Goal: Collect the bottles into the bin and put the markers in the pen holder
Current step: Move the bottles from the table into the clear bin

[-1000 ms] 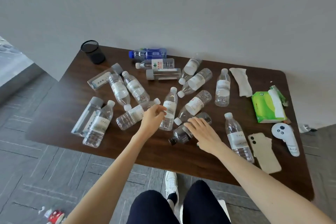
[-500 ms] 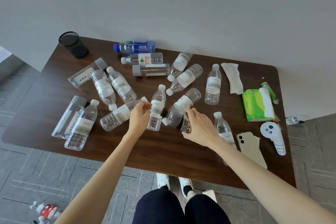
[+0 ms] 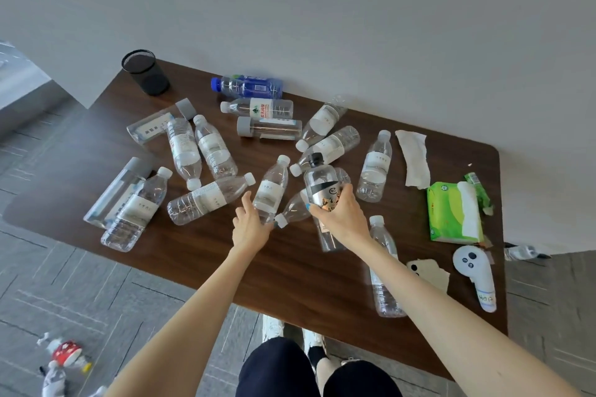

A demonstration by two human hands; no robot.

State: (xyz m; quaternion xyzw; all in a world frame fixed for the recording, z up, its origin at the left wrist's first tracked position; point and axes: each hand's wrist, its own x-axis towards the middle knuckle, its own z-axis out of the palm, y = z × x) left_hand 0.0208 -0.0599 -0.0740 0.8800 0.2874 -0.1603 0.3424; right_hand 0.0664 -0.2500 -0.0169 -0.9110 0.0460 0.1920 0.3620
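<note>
Several clear plastic bottles lie scattered on the dark wooden table (image 3: 200, 255). My right hand (image 3: 340, 214) grips a black-capped bottle (image 3: 319, 182) with a dark printed label, lifted upright above the others. My left hand (image 3: 250, 224) curls its fingers round the lower end of a white-capped clear bottle (image 3: 271, 190) that lies on the table. A black mesh pen holder (image 3: 146, 72) stands at the far left corner. A blue bottle (image 3: 248, 86) lies by the wall. No bin and no markers are in view.
A green tissue pack (image 3: 453, 213), a white paper towel (image 3: 414, 158), a white controller (image 3: 475, 274) and a phone (image 3: 429, 272) lie at the table's right end. Small items, one red (image 3: 64, 354), lie on the grey floor at lower left. My legs are below the table's near edge.
My right hand has taken hold of the black-capped bottle and raised it upright off the table. My left hand has moved from a bottle's cap to grasp the neighbouring bottle's lower end.
</note>
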